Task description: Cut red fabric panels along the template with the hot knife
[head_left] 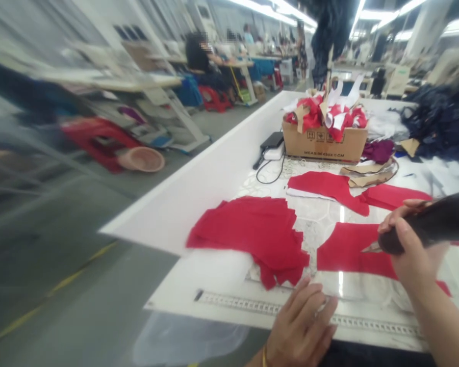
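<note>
My right hand (413,260) grips a black handheld tool (439,219), thick and rounded, with a narrow pointed tip. That tip is over a flat red fabric piece (340,250) on the table; whether it touches the cloth I cannot tell. My left hand (304,321) is above the table's front edge, fingers stretched out and somewhat apart, with nothing clearly held. Beneath it runs a ruler strip (240,302) along the edge. A fanned stack of red fabric pieces (248,229) lies just beyond the left hand.
Behind the fabric stands a cardboard box (325,142) full of red and white scraps. A black device with a cable (271,140) sits beside it. More red pieces (321,186) and tan strips (371,173) lie nearby. Dark cloth (443,117) is heaped at right. A white panel (199,178) borders the left.
</note>
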Demonstrator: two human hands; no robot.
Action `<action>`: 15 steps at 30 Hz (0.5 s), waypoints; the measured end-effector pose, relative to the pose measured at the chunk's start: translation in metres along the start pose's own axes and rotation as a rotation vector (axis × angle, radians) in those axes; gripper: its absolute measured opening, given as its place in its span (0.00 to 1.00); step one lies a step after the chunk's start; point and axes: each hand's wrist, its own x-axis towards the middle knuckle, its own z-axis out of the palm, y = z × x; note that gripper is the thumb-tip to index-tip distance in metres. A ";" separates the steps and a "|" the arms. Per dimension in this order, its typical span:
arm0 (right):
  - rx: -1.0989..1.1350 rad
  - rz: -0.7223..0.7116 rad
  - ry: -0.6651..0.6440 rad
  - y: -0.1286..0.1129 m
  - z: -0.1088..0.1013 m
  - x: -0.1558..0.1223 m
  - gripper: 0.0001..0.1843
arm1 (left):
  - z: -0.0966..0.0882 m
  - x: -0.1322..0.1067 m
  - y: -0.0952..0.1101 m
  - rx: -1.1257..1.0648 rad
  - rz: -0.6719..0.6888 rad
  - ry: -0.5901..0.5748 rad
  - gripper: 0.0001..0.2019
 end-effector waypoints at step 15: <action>-0.396 0.050 0.160 -0.016 -0.047 -0.003 0.13 | 0.038 -0.019 -0.023 0.216 0.157 0.225 0.28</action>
